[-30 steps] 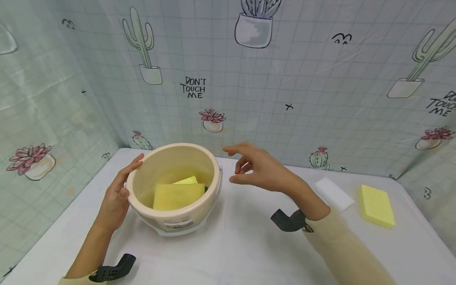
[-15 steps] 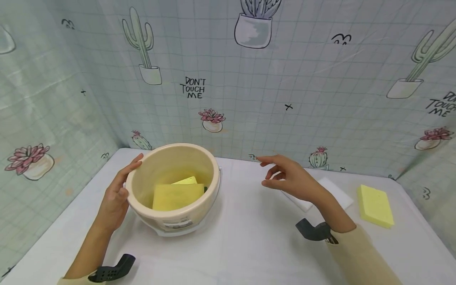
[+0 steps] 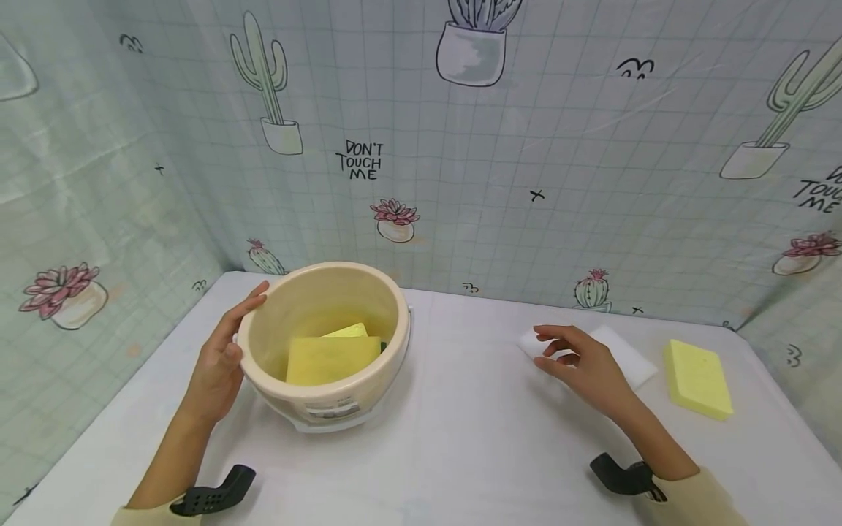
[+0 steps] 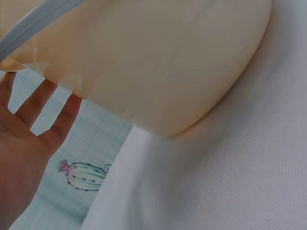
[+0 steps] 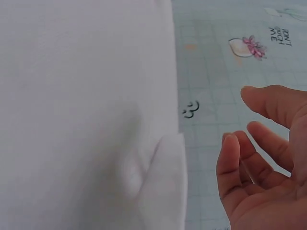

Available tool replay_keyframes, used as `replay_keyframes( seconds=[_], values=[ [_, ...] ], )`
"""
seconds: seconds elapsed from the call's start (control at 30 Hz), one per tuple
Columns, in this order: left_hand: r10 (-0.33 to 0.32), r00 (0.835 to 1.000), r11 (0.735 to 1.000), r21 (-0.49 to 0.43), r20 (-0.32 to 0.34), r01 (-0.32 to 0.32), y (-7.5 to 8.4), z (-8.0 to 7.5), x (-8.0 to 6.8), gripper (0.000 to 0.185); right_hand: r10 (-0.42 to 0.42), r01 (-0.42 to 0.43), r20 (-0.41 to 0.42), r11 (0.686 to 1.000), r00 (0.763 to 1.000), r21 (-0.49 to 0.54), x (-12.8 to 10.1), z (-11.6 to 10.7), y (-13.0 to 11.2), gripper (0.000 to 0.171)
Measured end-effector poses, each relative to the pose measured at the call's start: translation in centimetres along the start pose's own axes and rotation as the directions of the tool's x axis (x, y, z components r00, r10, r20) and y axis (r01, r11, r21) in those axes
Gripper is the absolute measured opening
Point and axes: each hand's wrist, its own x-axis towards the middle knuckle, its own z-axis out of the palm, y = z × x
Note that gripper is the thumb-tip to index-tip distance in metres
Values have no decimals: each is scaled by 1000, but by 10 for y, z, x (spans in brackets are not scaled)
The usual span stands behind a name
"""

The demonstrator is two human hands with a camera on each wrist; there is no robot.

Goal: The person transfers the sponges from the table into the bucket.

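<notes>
The left hand rests flat against the outer wall of the cream bucket, fingers straight and spread along the rim; the left wrist view shows the open palm beside the bucket's side. The bucket stands on the white table, and two yellow sponges lie inside it. To the right of the bucket, well apart from it, the right hand hovers with loosely curled fingers over a white sponge, grasping nothing; whether the fingertips touch it cannot be told. In the right wrist view the relaxed fingers sit just beside the white sponge's corner. Farther right of the bucket, beyond the white sponge, lies another yellow sponge.
</notes>
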Motion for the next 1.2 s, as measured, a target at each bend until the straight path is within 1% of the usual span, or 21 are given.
replay_keyframes(
  seconds=[0.1,0.27,0.37,0.47,0.6,0.73,0.9,1.03,1.2],
  values=[
    [0,1000,1000,-6,1,0,-1,0,0,66,16,-17,-19,1000,1000,-26,-9,-2,8,47],
    [4,1000,1000,-4,3,-4,0,1,1,67,39,-44,-77,996,996,-76,-20,-6,18,48],
    [1,1000,1000,-2,5,-1,0,2,2,67,74,-84,-100,992,992,-93,-27,-9,23,51],
    [-1,1000,1000,-3,5,1,0,2,4,66,130,-142,-123,985,984,-98,-34,-11,27,55],
    [11,1000,1000,-10,2,-11,0,3,3,67,181,-197,-142,975,973,-104,-40,-15,33,59],
    [19,1000,1000,-21,7,-19,0,2,0,68,210,-223,-118,968,971,-116,-41,-17,37,65],
    [11,1000,1000,-20,6,-10,-1,1,-1,69,256,-260,-60,963,965,-70,-41,-13,39,73],
    [14,1000,1000,-22,5,-14,-1,0,-1,68,244,-247,-63,968,968,-45,-40,-7,40,77],
    [26,1000,999,-29,16,-25,-1,1,-1,68,190,-198,-119,978,974,-60,-39,-4,45,72]
  ],
)
